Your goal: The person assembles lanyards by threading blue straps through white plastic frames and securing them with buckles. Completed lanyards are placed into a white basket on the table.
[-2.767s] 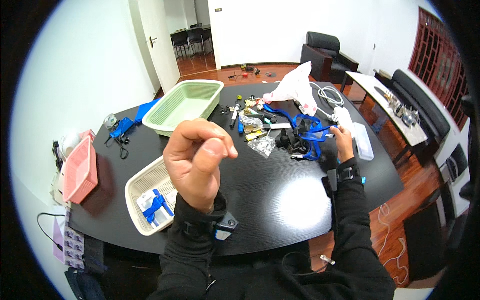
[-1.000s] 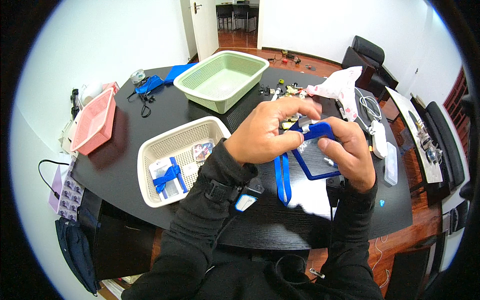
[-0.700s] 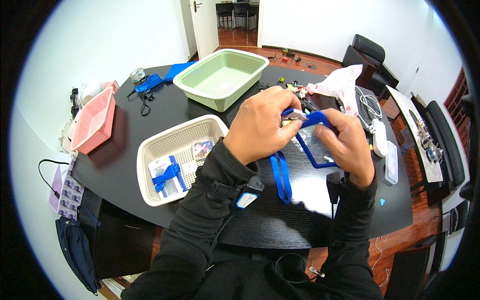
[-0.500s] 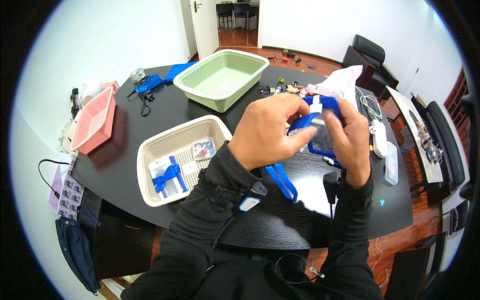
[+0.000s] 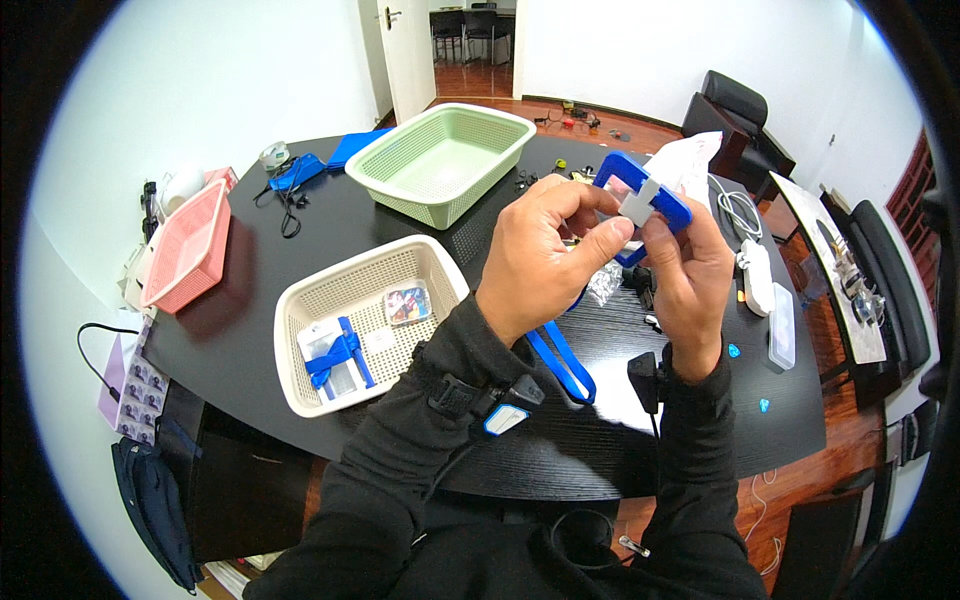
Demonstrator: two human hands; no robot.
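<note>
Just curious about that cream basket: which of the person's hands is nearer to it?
Left. The left hand is raised just right of the cream basket; the right hand lies farther right, beyond the left.

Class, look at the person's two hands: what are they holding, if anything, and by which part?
Both hands hold a blue badge holder above the table. The left hand and right hand pinch its pale clip end; its blue lanyard hangs below.

The room was evenly and brightly lit from above. The glossy black table carried a pale glare patch just below the right hand. Focus was sharp at the hands and softer outward. Fisheye bending curved the table edge, with a black surround at the corners.
</note>
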